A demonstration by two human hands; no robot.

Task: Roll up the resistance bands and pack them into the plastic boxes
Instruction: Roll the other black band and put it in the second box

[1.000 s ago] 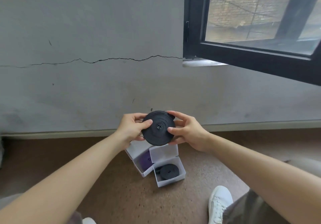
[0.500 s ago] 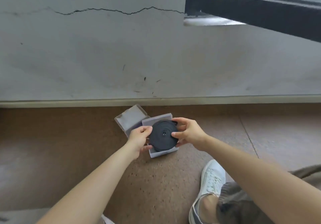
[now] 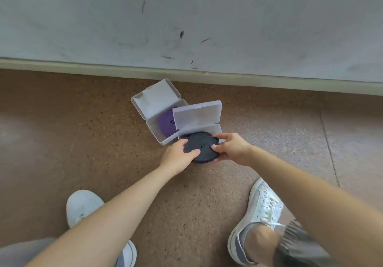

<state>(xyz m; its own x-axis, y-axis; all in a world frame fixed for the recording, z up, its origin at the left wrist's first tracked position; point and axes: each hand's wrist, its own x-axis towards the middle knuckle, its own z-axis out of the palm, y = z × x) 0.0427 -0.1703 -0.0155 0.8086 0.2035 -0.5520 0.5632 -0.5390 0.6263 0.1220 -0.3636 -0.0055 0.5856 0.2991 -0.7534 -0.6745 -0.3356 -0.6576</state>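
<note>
The main risk, as I judge it, is the rolled black band (image 3: 204,145) springing loose. It is a tight flat coil kept together only by pressure on its rim and face. If either hand eases off before the walls of the nearer box (image 3: 216,129) hem it in, the outer turns could unwind across the floor (image 3: 83,132). The coil also looks about as wide as the box's opening, so it may catch on a wall or shove the light box aside, and the raised lid (image 3: 196,115) at the coil's 12 o'clock could be knocked. Whatever already lies in that box is hidden beneath the coil. The band is roughly flat, low over the box's front edge. The left hand (image 3: 176,155) grips it from 8 o'clock, with the thumb across the top face and the fingers (image 3: 183,142) curled at the rim. The right hand (image 3: 233,148) grips it from 3 o'clock, thumb on top near the centre and index finger hooked over the far rim. The farther box (image 3: 153,132), at 10 o'clock, holds a purple band (image 3: 165,121).
</note>
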